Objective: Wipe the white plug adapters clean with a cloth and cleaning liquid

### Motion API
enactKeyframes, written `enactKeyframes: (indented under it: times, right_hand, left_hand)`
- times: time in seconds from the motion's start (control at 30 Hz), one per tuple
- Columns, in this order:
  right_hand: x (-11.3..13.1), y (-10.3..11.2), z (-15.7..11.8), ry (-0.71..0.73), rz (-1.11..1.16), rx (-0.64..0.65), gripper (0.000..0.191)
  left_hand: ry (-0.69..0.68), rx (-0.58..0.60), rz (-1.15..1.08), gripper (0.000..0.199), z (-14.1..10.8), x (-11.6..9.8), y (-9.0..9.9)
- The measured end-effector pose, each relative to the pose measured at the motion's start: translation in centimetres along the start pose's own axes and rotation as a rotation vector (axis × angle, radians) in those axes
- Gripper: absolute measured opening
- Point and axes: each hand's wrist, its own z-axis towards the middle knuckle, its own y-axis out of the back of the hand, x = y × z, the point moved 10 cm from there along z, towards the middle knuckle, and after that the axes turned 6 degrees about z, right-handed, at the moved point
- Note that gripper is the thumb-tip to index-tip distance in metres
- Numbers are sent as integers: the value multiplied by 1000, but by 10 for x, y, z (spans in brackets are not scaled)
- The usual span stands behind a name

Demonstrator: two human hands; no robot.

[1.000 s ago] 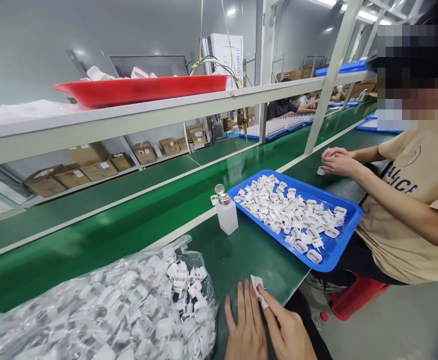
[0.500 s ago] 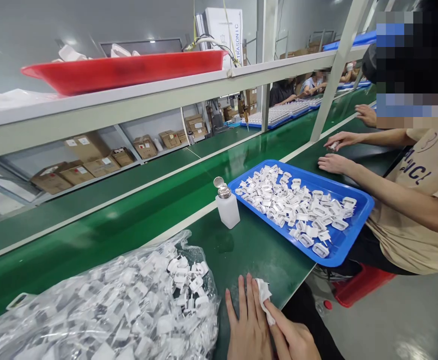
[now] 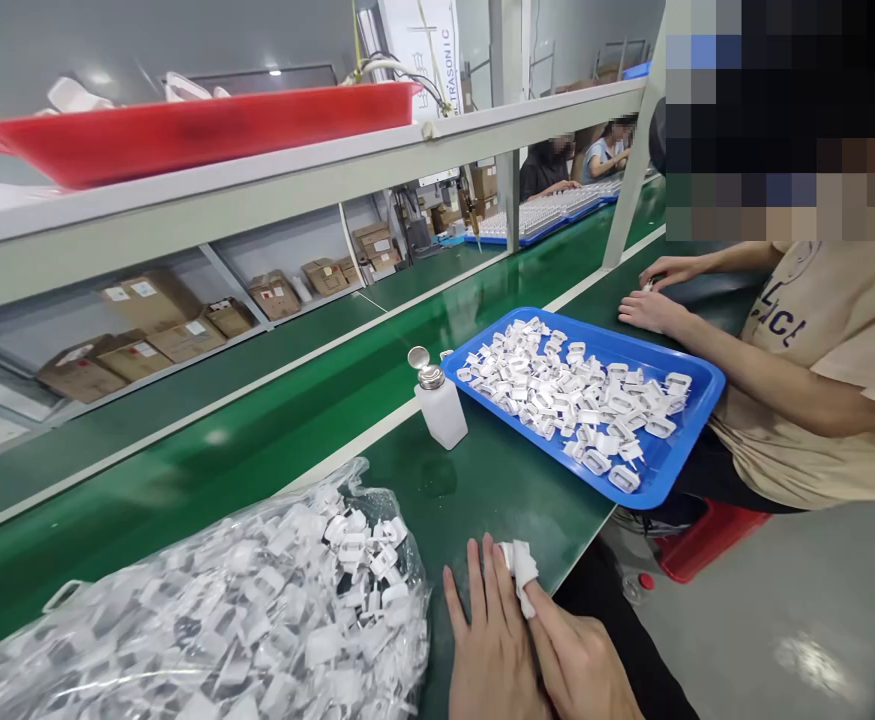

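Two hands at the near edge of the green desk (image 3: 482, 490): left hand (image 3: 493, 650) lies flat, fingers spread and empty; right hand (image 3: 583, 665) beside it, touching, fingers pinching a small white cloth (image 3: 519, 570) wrapped round a fingertip. Left of the cloth, a clear bag of white plastic parts (image 3: 219, 620). Beyond the cloth, a white dispenser bottle (image 3: 439, 405), then a blue tray (image 3: 677, 470) of white parts. Right of the tray, a co-worker's hands (image 3: 651, 310) on the desk. Above, red tray (image 3: 182, 130) on shelf.

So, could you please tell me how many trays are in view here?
3: a red tray on the upper shelf, a blue tray of white parts beside the bottle, and another blue tray far along the line; others may be hidden.
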Motion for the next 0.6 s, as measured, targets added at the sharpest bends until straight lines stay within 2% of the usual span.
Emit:
enactKeyframes:
  times: [0.13,0.3,0.4,0.5,0.6]
  right_hand:
    - [-2,-1,-3,24,56,9,43]
    - [-14,-3,12,-129,75,-28,46]
    - [-14,-2,16,-181,94,-13,47]
    - [-19,9,13,-229,132,-6,47]
    - [-44,36,4,-413,191,-125,51]
  left_hand:
    - [-1,8,-27,67,0,0,0]
    - [-32,46,-10,78,2,-4,3]
    - [-8,10,-42,87,1,-2,7]
    - [37,-20,-116,98,-2,2,7]
    - [101,16,-211,100,-3,11,2]
